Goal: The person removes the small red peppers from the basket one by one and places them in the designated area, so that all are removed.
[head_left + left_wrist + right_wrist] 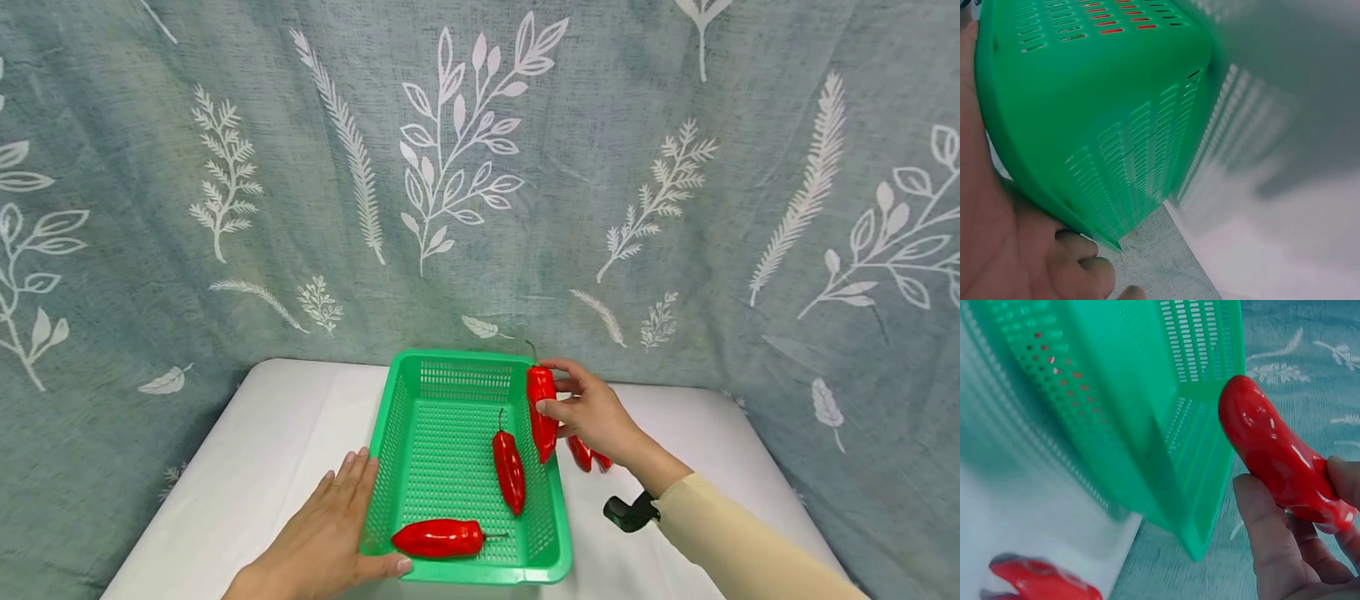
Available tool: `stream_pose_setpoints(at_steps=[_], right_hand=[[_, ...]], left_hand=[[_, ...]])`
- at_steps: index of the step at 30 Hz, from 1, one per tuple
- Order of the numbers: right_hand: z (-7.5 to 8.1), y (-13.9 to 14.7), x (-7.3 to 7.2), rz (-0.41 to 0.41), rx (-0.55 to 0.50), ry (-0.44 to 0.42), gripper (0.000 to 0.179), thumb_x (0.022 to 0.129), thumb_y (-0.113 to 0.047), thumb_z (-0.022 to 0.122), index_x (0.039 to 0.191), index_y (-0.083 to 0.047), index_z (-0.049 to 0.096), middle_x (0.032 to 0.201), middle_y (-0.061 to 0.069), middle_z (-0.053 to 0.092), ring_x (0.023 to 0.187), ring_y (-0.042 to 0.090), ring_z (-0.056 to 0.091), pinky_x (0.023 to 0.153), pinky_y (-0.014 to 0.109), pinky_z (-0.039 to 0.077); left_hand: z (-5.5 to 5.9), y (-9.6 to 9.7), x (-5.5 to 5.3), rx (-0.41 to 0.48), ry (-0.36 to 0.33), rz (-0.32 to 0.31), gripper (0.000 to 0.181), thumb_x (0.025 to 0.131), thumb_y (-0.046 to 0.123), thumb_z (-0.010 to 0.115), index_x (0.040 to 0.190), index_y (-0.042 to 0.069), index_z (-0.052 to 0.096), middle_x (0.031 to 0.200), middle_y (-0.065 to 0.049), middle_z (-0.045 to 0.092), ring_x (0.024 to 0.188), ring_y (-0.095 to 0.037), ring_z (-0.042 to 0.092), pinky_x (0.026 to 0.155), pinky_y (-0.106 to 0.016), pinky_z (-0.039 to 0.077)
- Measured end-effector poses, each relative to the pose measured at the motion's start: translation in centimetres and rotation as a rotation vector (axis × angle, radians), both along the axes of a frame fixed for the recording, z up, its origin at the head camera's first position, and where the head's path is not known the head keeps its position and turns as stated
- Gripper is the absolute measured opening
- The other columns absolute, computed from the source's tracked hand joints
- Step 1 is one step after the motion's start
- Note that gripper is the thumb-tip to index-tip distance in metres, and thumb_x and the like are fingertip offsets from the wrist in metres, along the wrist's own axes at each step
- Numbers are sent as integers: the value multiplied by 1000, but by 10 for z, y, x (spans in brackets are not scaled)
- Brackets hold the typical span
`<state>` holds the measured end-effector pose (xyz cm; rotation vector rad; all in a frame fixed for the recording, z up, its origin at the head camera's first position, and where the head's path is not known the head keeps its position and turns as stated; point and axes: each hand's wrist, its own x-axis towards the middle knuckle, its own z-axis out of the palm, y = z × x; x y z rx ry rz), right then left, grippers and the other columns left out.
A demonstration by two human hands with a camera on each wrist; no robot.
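Across the top and sides of the head view hangs a leafy blue-green cloth (pixel 555 283). Under it, a white table (pixel 300 425) spreads along the bottom. Low in the middle sits a green basket (pixel 487 575) with lots of little holes. A pale yellow sleeve (pixel 735 533) comes in at the lower right. At the lower left, the left hand (pixel 322 525) lies along the basket's side, fingers straight and close together, thumb on the near corner. Right of the middle, the right hand (pixel 596 410) pinches a red chili pepper (pixel 542 400) between thumb and fingers, tip down, at the basket's right rim; I cannot tell if pepper and rim touch. Inside the basket, one red pepper (pixel 509 473) lies near the right wall, and another red pepper (pixel 442 538) lies sideways at the near end. Just right of the basket, two more red peppers (pixel 579 454) lie on the table, partly hidden by the right hand. A small black gadget (pixel 632 512) sits at the right wrist.
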<state>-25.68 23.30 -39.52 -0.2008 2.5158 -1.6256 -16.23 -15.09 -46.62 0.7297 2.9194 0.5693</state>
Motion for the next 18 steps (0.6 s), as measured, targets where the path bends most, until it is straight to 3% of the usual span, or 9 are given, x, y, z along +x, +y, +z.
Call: stream_pose_setpoints(at_steps=[6, 13, 18], right_hand=[[1, 25, 0, -54, 19, -20, 66, 99, -13, 73, 158, -13, 43, 144, 30, 57, 98, 30, 76, 78, 49, 66], [6, 55, -1, -118, 85, -29, 70, 101, -17, 72, 163, -16, 39, 149, 30, 54, 111, 36, 72, 79, 44, 66], [-1, 77, -4, -149, 133, -32, 72, 102, -16, 69, 165, -13, 34, 151, 33, 51, 117, 41, 70, 80, 44, 66]], left_hand=[[-1, 1, -1, 7, 3, -21, 133, 80, 90, 61, 161, -11, 28, 172, -27, 24, 158, -47, 26, 122, -66, 31], [-1, 1, -1, 32, -14, -25, 134, 80, 89, 61, 161, -11, 26, 172, -27, 23, 159, -46, 25, 122, -64, 32], [-2, 0, -1, 35, -35, -18, 134, 80, 87, 63, 162, -11, 24, 171, -28, 23, 159, -47, 24, 122, -64, 33]])
